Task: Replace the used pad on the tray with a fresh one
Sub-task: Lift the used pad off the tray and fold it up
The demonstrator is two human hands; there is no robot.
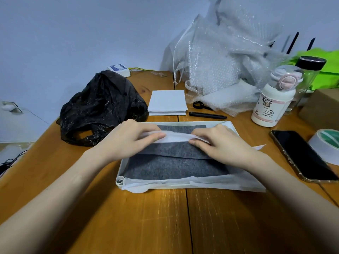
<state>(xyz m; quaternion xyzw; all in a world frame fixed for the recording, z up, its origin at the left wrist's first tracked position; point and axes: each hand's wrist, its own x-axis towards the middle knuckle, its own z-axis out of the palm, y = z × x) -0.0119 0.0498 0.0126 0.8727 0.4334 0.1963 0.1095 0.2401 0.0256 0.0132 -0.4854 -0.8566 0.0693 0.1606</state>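
Observation:
A white tray [120,173] lies on the wooden table in front of me. In it lies a grey pad with a white backing [174,167], its far part folded toward me. My left hand [128,140] and my right hand [220,143] both pinch the pad's white folded edge above the tray's middle. The pad's white rim spills over the tray's near edge. A folded white fresh pad [167,101] lies just beyond the tray.
A crumpled black plastic bag [99,107] sits at the left. Bubble wrap [220,61] piles up at the back right. A black pen [207,115], a white bottle [273,101], a phone [302,154] and a tape roll [326,145] lie to the right.

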